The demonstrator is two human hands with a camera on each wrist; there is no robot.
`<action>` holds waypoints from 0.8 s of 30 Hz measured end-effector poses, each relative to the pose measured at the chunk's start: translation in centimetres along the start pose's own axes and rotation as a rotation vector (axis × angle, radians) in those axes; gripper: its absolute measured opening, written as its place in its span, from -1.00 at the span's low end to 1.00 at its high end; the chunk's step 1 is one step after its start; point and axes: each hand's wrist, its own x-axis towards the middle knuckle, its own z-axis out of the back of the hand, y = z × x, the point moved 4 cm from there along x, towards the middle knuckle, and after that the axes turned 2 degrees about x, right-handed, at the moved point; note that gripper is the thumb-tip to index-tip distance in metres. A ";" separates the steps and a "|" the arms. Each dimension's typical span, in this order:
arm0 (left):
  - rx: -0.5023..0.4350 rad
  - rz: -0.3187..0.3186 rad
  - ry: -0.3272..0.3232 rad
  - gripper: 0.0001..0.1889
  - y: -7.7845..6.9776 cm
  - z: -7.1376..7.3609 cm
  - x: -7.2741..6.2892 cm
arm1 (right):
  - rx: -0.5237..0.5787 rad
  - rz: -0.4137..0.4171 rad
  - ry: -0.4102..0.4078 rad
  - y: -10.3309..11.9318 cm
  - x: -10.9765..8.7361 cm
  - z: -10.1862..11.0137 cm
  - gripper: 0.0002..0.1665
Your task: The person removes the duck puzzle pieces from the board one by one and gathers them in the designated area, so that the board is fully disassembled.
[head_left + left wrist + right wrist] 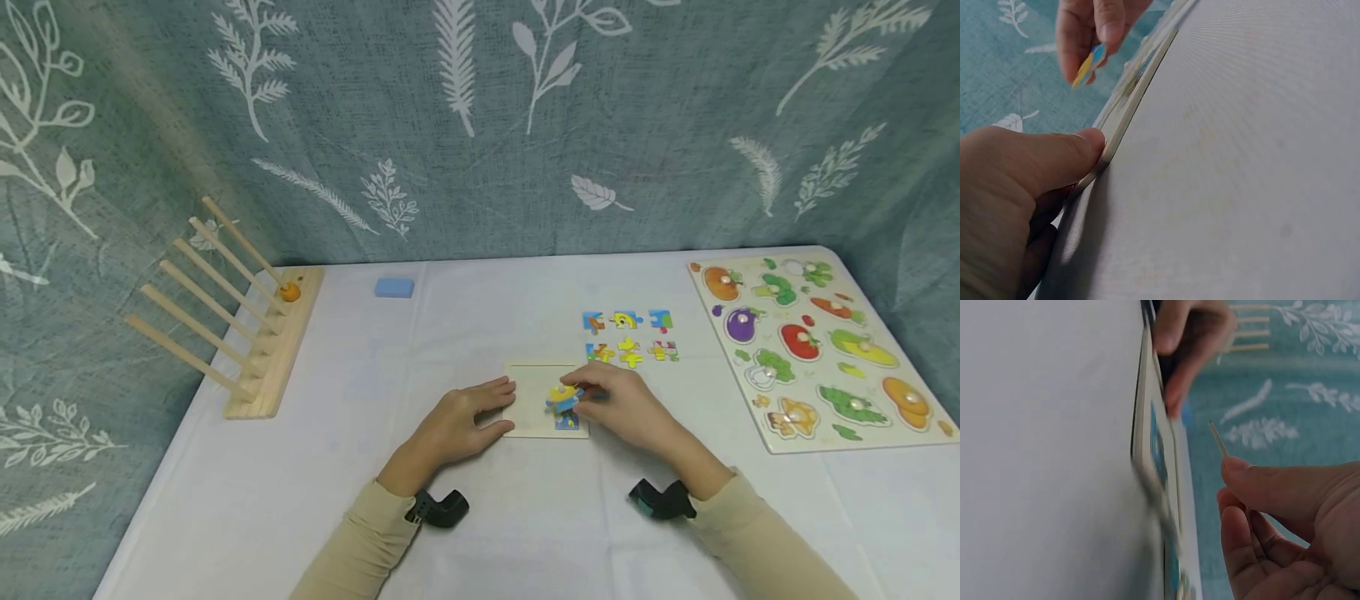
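My right hand (626, 404) pinches a yellow and blue jigsaw piece (564, 400) between thumb and fingers, raised over the right part of a pale wooden puzzle board (528, 400). That piece is seen edge-on as a thin slab (1218, 439) in the right wrist view. Below it, a blue jigsaw piece (567, 422) lies in the board's lower right corner, partly covered. At the board's left edge rests my left hand (461, 421), its fingers extended and its thumb apart from them. The left wrist view has the left thumb (1072, 153) touching the board's rim.
Several loose jigsaw pieces (628, 320) lie in two rows beyond the right hand. A vegetable peg puzzle (813, 387) is at the right. On the left stands a wooden peg rack (258, 392) with an orange bead (289, 292). A blue block (394, 287) sits towards the back.
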 end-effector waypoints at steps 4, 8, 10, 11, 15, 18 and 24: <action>-0.002 -0.010 -0.009 -0.58 0.0 0.0 0.1 | -0.026 -0.058 -0.038 -1.5 -0.9 1.8 -0.59; 0.007 -0.022 -0.023 -0.57 -0.1 0.1 0.1 | -0.059 -0.123 -0.072 -3.2 -2.0 3.6 -0.58; 0.008 -0.024 -0.026 -0.57 -0.1 0.2 0.1 | -0.071 -0.155 -0.085 -3.9 -2.5 4.3 -0.57; 0.006 -0.021 -0.026 -0.57 -0.1 0.2 0.1 | -0.075 -0.167 -0.092 -4.2 -2.7 4.6 -0.57; -0.002 -0.010 -0.019 -0.57 -0.1 0.2 0.1 | -0.088 -0.184 -0.111 -5.3 -3.3 5.3 -0.57; -0.004 -0.007 -0.018 -0.57 -0.2 0.2 0.1 | -0.089 -0.177 -0.112 -5.8 -3.4 5.4 -0.58; -0.002 -0.007 -0.016 -0.57 -0.2 0.1 0.1 | -0.101 -0.174 -0.116 -6.3 -3.5 5.4 -0.60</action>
